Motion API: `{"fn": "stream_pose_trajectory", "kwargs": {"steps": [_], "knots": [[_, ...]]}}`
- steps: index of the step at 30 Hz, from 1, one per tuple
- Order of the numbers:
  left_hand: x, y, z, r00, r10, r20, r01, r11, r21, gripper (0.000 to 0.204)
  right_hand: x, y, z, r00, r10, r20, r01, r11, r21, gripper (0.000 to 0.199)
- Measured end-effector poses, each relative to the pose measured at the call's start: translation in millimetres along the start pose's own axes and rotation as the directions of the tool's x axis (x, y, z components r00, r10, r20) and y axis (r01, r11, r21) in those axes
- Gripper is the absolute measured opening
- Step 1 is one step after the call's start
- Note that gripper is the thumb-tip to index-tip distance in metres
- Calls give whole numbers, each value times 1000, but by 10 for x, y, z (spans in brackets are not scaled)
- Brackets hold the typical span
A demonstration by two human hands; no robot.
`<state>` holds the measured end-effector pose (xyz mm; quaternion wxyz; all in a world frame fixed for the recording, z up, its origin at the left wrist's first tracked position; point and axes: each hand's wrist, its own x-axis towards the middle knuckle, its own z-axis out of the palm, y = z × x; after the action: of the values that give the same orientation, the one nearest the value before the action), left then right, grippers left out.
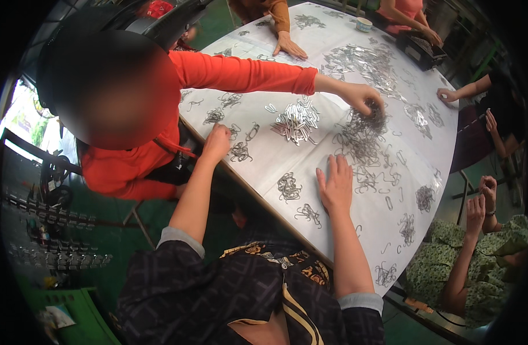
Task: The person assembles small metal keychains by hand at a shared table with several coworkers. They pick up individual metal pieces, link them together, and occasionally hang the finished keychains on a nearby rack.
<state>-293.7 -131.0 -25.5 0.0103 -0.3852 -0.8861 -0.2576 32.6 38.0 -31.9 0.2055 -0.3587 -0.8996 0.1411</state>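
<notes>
My right hand (336, 185) lies on the white tabletop (264, 164) with its fingers stretched out and nothing held. Just to its left are two small heaps of bent wire hooks (288, 187). At the table's near left edge, my left hand (218, 144) has its fingers curled together; what they hold, if anything, is hidden. Close by it lies another small heap of wire hooks (240, 151). Ahead, between my hands, sits a pile of shiny silver metal strips (296, 121). Beyond my right hand spreads a larger tangle of dark wire hooks (359, 138).
A person in a red sleeve (241, 73) reaches across the table, grasping a clump of hooks (374, 113). Other people sit around the table. Farther back are more silver pieces (361, 62), a small cup (364, 24) and a black bin (420, 49).
</notes>
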Motion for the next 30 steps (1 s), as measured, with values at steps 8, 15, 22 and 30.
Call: {"fn": "stream_pose_trajectory", "kwargs": {"steps": [8, 15, 22, 30], "knots": [[236, 60, 46, 972, -126, 200, 209, 852, -480, 23, 5, -13, -21, 1000, 8, 7, -8, 1000, -3, 57], [78, 1535, 668, 925, 287, 249, -30, 709, -705, 20, 7, 9, -12, 1000, 21, 23, -21, 1000, -9, 57], [336, 924, 341, 999, 45, 11, -37, 920, -391, 14, -4, 19, 19, 999, 35, 22, -36, 999, 10, 58], [594, -44, -52, 829, 546, 123, -559, 792, 245, 10, -4, -15, 6, 1000, 18, 1, -18, 999, -38, 54]]}}
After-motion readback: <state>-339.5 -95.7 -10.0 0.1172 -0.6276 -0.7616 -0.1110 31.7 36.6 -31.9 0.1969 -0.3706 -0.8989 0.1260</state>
